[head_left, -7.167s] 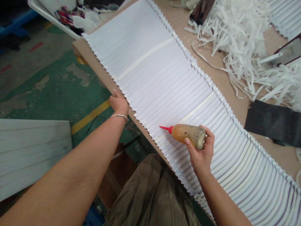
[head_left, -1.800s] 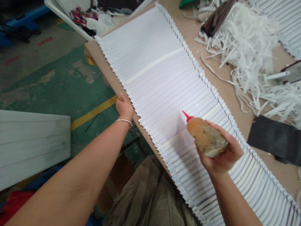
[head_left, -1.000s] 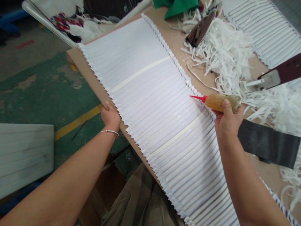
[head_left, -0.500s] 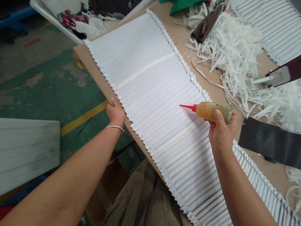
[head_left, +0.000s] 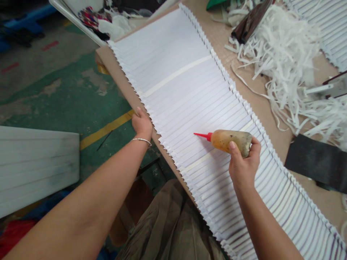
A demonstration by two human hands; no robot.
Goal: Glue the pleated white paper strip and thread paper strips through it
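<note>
In my right hand [head_left: 242, 164] is a squeeze bottle [head_left: 229, 141] of yellowish contents, with a long red nozzle [head_left: 202, 136] pointing left. My fingers and thumb wrap its base. The nozzle is over a long panel of overlapping white strips [head_left: 176, 104]; whether its tip touches them I cannot tell. Two cream bands [head_left: 177, 76] run across the panel. My left hand [head_left: 142, 124], with a bracelet at the wrist, grips the brown table edge [head_left: 121, 81] beside the panel's left border. Most of its fingers are hidden.
A heap of white strip offcuts [head_left: 287, 54] covers the right side of the table, near a black sheet [head_left: 317, 162]. Another striped panel [head_left: 325, 25] lies at the far right. A pale ridged block [head_left: 40, 169] stands left of the table.
My right hand has carried the bottle left across the panel, towards its near edge. My left hand stays at the table edge. The whole view has shifted slightly.
</note>
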